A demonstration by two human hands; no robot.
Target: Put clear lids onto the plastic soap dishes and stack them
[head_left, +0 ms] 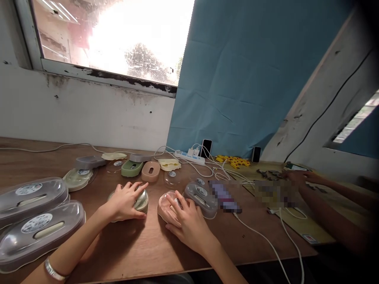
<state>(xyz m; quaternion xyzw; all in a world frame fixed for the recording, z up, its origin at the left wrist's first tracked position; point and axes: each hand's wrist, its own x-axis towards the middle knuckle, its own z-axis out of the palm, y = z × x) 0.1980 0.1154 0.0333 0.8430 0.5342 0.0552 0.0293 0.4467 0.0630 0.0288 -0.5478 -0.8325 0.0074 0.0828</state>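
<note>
From the head cam we've got our left hand (126,202) spread wide over a pale green case (143,202) and our right hand (190,223) fanned out across a pink case (165,208), both cases on the brown table (134,246), a grey case (209,203) just beside the pink one.

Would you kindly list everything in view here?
Window: one, bright, top
Sheet: one, blue, behind
Table: one, brown, below
Boxes: many; grey, green, pink, pale; left, centre
Ragged pieces: several, cream, back
Power strip: one, white, back
Phones: two, dark, back
Yellow pieces: several, back right
Blurred patches: two, purple, yellowish, right
Cables: several, white, mostly right
Co-worker's arms: two, shadowed, right
Bracelet: one, silver, lower left
Left hand: one, on pale box
Right hand: one, on pink box
</note>
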